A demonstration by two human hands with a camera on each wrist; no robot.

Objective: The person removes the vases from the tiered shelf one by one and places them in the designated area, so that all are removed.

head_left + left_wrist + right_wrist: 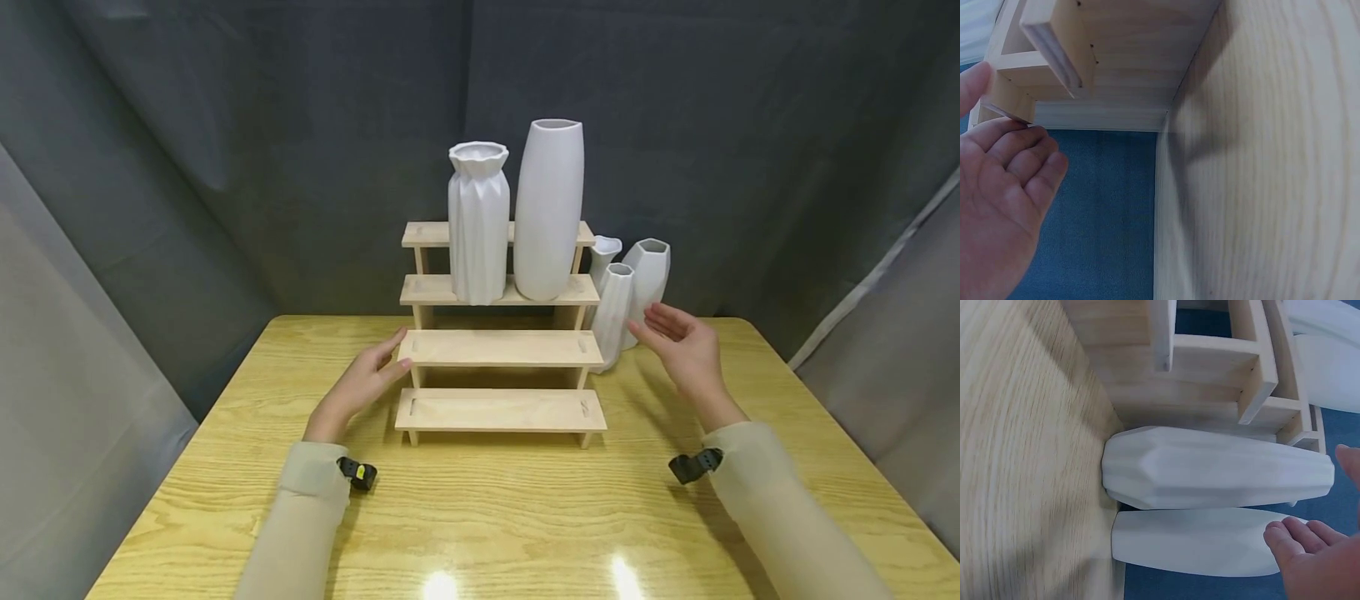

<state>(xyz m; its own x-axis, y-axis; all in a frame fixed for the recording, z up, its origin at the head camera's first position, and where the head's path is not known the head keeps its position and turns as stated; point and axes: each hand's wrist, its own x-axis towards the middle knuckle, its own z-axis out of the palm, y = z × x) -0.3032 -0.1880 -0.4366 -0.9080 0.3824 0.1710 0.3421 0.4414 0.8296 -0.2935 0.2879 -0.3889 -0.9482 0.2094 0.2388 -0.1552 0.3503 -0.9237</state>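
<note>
A pale wooden stand with several stepped shelves (501,347) stands on the table. My left hand (365,383) is at the left end of its second-lowest step, thumb and fingertips touching or very near the edge. Two tall white vases stand on the second step from the top: a pleated vase (480,233) and a smooth vase (551,208). To the right of the stand, my right hand (682,342) is held with fingers extended beside a slim white vase (613,317) and a faceted vase (647,279). In the right wrist view its fingertips overlap the rear vase (1197,540); contact is unclear.
Another small white vase (603,254) with a flared rim is partly hidden behind the slim one. The yellow wooden table (495,517) extends in front of the stand. A dark curtain (337,167) hangs behind it.
</note>
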